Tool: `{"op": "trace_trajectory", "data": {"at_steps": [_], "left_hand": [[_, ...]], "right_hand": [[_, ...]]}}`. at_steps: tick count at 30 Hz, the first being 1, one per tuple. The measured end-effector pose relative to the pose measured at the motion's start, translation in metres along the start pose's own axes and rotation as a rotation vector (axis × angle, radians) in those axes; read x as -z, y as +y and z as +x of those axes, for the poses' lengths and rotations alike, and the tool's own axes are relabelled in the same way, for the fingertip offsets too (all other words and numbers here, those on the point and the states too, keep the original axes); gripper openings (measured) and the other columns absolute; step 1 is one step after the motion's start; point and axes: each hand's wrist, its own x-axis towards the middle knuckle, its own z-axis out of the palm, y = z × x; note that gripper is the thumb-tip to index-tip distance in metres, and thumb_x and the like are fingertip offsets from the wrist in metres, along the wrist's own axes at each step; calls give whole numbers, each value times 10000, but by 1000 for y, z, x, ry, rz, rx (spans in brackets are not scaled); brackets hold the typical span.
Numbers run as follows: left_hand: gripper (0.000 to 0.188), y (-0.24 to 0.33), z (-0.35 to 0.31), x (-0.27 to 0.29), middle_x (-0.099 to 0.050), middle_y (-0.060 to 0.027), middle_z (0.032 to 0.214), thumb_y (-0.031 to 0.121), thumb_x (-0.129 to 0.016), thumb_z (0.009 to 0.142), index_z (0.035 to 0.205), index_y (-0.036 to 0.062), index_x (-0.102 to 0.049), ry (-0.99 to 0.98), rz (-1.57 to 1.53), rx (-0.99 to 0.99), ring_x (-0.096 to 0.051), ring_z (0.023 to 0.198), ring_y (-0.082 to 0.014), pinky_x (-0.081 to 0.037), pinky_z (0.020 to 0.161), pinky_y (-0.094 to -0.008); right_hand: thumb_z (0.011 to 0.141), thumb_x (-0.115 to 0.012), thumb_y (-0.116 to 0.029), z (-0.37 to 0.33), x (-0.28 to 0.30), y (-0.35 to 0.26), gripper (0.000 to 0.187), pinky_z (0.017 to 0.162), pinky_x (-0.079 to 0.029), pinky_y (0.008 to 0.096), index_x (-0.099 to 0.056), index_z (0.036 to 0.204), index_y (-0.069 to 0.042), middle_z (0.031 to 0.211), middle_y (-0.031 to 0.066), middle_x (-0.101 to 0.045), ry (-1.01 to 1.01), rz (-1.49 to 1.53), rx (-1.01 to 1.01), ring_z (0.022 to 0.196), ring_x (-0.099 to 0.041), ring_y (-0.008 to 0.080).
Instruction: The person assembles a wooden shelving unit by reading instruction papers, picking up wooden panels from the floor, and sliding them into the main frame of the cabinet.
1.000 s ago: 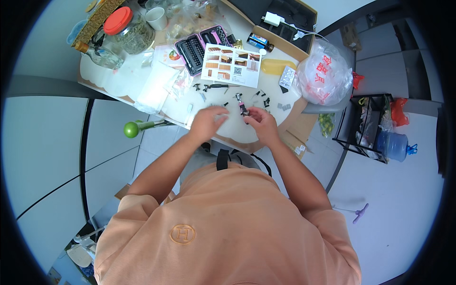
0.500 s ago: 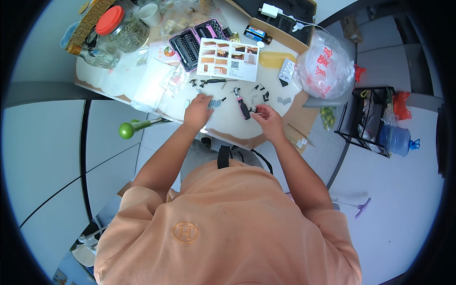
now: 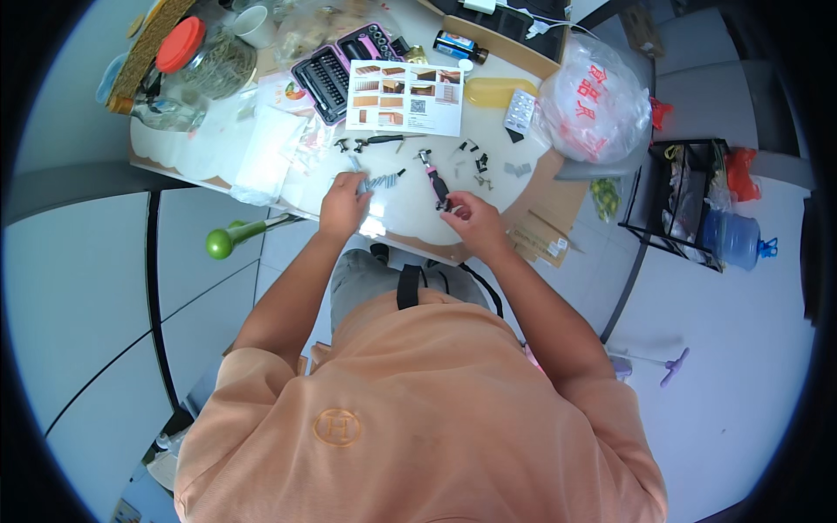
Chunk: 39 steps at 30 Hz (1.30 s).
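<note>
My left hand rests on the table with curled fingers beside a row of small grey ribbed plugs. One small pale piece lies just past its fingertips, and whatever it may pinch is too small to make out. My right hand has thumb and fingers together at the near end of a black-and-pink screwdriver. Something small and dark shows there, but I cannot tell whether it is a loose part or the handle. Right of the screwdriver lie small metal screws, black parts and grey pieces.
Behind are a small black hammer-like tool, a printed picture sheet and a pink-and-black bit case. A stuffed plastic bag stands right, near a blister pack. A red-lidded jar is far left.
The view has shifted a little. My right hand has moved left and nearer, toward the screwdriver's end, uncovering several metal screws. My left hand stays by the grey plugs.
</note>
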Motion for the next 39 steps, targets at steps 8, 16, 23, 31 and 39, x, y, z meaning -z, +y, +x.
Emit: {"op": "trace_trajectory", "data": {"at_steps": [8,16,23,31,39], "left_hand": [[279,-2,5,-2,-529,-91,919,38,-664,682,948,52,-581,89,28,-48,-545,690,-194,-472,633,-285],[319,16,-1,13,-527,-98,952,24,-660,686,991,62,-575,89,-153,-74,-535,720,-199,-464,679,-294],[365,41,-10,32,-530,-86,957,-6,-663,676,1021,46,-554,142,-241,-194,-518,727,-178,-453,691,-278],[386,62,-15,37,-533,-90,980,-11,-663,685,1049,45,-546,125,-331,-202,-534,742,-159,-464,728,-269],[313,34,-15,29,-592,-69,949,-6,-593,775,1079,14,-521,-207,-904,265,-570,825,-111,-475,744,-232]], "right_hand": [[717,-637,-196,23,-30,-5,294,689,-462,347,-570,978,-78,899,78,-605,-49,-333,223,790,-580,262],[721,-626,-188,27,-32,-3,354,710,-464,351,-549,1048,-79,949,76,-590,94,-301,279,794,-582,266],[745,-632,-195,32,-48,-40,271,608,-462,273,-609,952,-22,816,80,-629,-58,108,154,659,-587,146],[809,-588,-162,46,-48,-57,186,577,-441,211,-622,850,17,698,41,-600,-267,350,37,610,-540,84],[822,-544,-152,42,-62,-48,189,544,-453,210,-611,818,25,646,34,-590,-289,468,-39,564,-544,83]]}}
